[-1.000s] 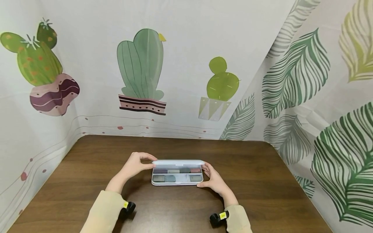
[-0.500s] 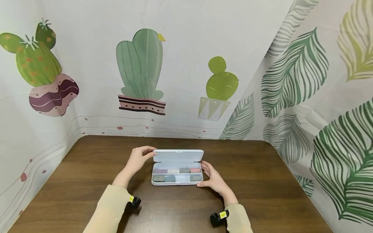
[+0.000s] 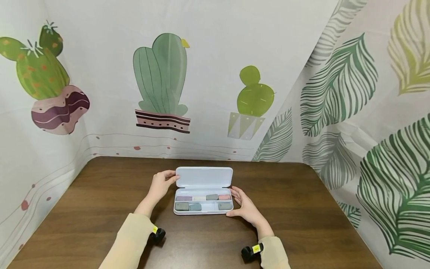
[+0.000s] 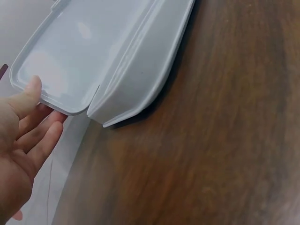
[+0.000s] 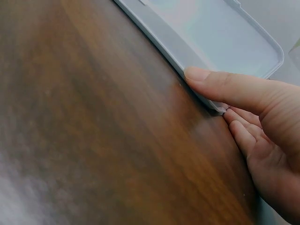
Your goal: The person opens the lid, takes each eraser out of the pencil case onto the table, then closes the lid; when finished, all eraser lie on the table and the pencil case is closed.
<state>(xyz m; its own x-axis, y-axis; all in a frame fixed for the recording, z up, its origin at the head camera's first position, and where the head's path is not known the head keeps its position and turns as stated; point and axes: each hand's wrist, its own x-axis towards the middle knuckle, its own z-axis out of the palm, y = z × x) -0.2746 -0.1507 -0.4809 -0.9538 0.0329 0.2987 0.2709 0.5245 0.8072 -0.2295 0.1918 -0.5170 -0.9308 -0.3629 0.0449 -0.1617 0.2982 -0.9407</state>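
Observation:
A white hinged plastic case lies on the table, its lid tilted up and back. Inside, a divider parts a back row from a front row of small muted-coloured blocks; a purple block and a pink block sit at the ends of the back row. My left hand pinches the lid's left edge, thumb on its inner face and fingers behind, as the left wrist view shows. With my right hand I hold the case's right end, thumb at the front corner and fingers along the side.
The brown wooden table reaches back to a white cloth backdrop printed with cacti and leaves. Black wrist cameras are worn at both sleeve cuffs.
My left hand has swung the lid up and back from nearly closed, so the blocks inside now show fully. My right hand has stayed at the case's right end.

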